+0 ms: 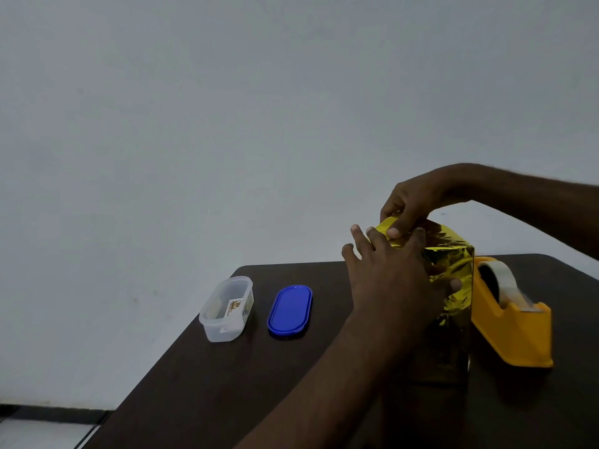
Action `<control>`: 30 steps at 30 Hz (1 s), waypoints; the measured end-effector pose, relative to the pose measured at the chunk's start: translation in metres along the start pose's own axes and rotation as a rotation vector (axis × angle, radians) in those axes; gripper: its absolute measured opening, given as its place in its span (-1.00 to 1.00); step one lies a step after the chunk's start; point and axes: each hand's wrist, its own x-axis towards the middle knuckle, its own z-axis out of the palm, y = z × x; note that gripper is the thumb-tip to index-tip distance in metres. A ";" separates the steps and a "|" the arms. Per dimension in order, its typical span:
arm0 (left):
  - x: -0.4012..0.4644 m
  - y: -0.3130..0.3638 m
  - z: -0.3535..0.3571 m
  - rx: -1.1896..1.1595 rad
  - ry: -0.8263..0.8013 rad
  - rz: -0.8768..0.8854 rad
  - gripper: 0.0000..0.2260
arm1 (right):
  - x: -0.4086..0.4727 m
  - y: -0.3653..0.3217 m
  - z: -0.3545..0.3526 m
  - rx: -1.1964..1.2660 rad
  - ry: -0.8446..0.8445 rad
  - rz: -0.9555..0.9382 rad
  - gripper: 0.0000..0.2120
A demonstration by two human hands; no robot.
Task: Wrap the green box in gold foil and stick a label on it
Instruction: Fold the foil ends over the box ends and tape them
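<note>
At the far left of the dark brown desk (201,377) stands a clear plastic tub (226,308), open at the top, with a small printed label (234,306) lying inside it; the print is too small to read. Just to its right, apart from it, a blue oval lid (290,311) lies flat on the desk.

Further right, the left hand (393,280) comes in from the lower edge. Its palm lies against the near face of the box (453,286), which stands upright on the desk and is covered in crinkled gold foil (450,264); no green shows through. The left fingers (356,234) are straight and spread, reaching up over the top edge of the box, and the thumb lies across the foil on the front face. They press rather than grasp.

The right hand (410,205) reaches in from the right edge, above the box. Its fingers (393,231) are curled down and pinch a fold of foil at the box's top left corner, touching the left fingertips there.

Just beside the box on the right, touching or nearly so, sits a yellow tape dispenser (515,332) carrying a roll of clear tape (497,277). A plain pale wall fills the background
</note>
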 end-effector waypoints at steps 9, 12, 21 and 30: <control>0.001 0.003 0.000 0.034 -0.010 -0.011 -0.27 | -0.021 0.015 -0.013 -0.003 0.253 -0.016 -0.55; 0.001 0.004 -0.001 0.039 -0.011 -0.011 -0.27 | -0.022 0.015 -0.007 -0.031 0.198 0.036 -0.19; 0.000 0.004 -0.003 0.050 -0.024 -0.003 -0.25 | -0.017 -0.012 -0.007 -0.343 0.304 0.148 -0.40; 0.000 0.002 -0.005 -0.033 -0.032 -0.037 -0.27 | -0.070 0.001 0.012 -0.083 0.729 0.041 -0.93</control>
